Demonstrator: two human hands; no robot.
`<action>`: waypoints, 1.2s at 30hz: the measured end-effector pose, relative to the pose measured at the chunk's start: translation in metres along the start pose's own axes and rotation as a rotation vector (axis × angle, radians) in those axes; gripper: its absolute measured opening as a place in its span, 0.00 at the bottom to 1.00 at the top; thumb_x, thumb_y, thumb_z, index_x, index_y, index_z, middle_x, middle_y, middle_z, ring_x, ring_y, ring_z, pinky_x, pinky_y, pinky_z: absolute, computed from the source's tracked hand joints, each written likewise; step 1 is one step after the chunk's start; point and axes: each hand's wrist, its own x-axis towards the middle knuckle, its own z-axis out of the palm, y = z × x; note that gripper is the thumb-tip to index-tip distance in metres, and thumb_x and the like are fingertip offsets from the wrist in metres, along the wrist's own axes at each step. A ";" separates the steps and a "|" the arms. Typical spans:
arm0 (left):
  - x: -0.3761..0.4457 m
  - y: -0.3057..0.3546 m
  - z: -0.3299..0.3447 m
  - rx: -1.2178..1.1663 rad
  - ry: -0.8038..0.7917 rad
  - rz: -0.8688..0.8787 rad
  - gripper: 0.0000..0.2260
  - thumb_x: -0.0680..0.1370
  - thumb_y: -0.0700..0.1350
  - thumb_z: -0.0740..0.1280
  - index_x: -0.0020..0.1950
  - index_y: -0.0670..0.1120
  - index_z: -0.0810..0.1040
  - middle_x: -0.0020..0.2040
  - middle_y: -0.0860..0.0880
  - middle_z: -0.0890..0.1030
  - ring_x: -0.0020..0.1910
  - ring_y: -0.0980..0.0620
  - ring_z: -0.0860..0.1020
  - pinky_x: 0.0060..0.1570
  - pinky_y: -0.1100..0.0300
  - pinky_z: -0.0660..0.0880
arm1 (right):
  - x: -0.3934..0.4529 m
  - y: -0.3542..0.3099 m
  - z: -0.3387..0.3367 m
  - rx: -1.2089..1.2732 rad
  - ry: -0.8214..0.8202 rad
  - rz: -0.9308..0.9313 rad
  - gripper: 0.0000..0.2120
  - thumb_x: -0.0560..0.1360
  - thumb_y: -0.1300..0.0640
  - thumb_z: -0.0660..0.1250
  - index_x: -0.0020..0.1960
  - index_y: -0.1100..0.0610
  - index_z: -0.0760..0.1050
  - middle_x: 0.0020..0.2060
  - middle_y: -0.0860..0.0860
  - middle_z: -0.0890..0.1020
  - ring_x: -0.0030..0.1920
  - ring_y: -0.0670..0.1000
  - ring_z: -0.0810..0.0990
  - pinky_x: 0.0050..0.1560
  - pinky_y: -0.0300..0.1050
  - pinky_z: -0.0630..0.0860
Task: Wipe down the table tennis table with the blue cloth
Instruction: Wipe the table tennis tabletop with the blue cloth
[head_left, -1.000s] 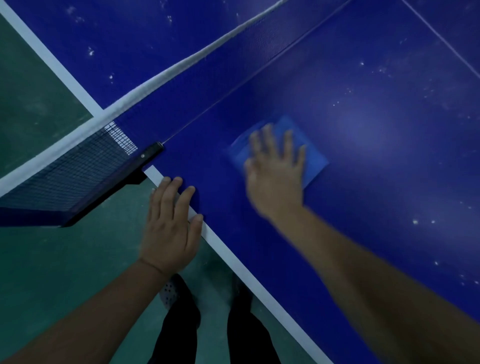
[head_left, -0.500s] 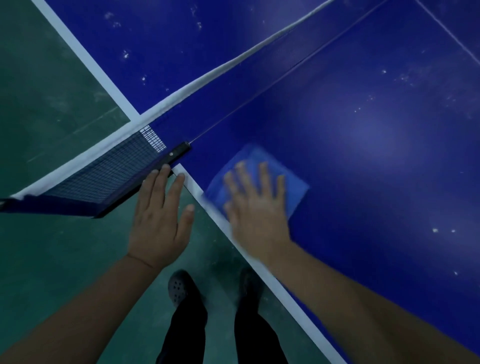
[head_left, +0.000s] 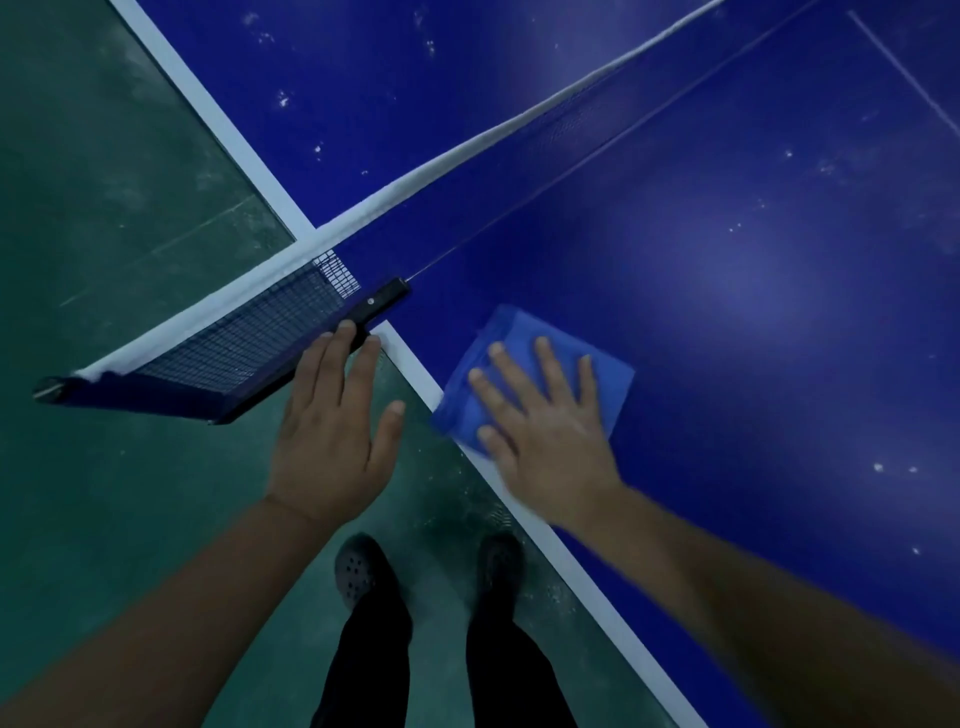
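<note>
The right hand (head_left: 545, 436) lies flat with fingers spread on the cloth (head_left: 597, 374), at the surface's (head_left: 727, 312) near edge; unwiped specks lie away to the far right. The left hand (head_left: 332, 431), flat and empty, touches the net clamp (head_left: 376, 306)

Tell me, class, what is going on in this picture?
A person is wiping a table tennis table. The right hand presses flat on a blue cloth at the table's white edge line, near the net. The left hand is open, fingertips touching the net's black clamp. White specks dot the blue surface.
</note>
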 end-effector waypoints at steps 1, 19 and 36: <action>0.000 0.000 -0.001 -0.006 -0.010 -0.010 0.29 0.81 0.54 0.54 0.76 0.38 0.64 0.77 0.37 0.62 0.76 0.36 0.59 0.76 0.44 0.55 | 0.013 0.021 -0.004 -0.018 0.020 0.073 0.27 0.82 0.41 0.44 0.80 0.45 0.55 0.80 0.47 0.58 0.79 0.62 0.55 0.74 0.72 0.50; 0.005 0.009 -0.017 -0.118 0.031 0.072 0.24 0.82 0.49 0.55 0.73 0.36 0.68 0.72 0.38 0.70 0.72 0.39 0.67 0.76 0.45 0.56 | 0.005 0.043 -0.005 0.004 0.013 0.319 0.28 0.81 0.41 0.44 0.80 0.45 0.54 0.80 0.48 0.57 0.79 0.62 0.53 0.75 0.71 0.49; 0.067 0.104 0.058 0.223 -0.298 0.419 0.31 0.83 0.62 0.43 0.81 0.47 0.50 0.82 0.46 0.47 0.80 0.48 0.41 0.77 0.45 0.40 | -0.126 0.175 -0.003 0.212 0.107 1.204 0.29 0.81 0.40 0.42 0.81 0.46 0.51 0.81 0.47 0.51 0.80 0.60 0.46 0.75 0.72 0.45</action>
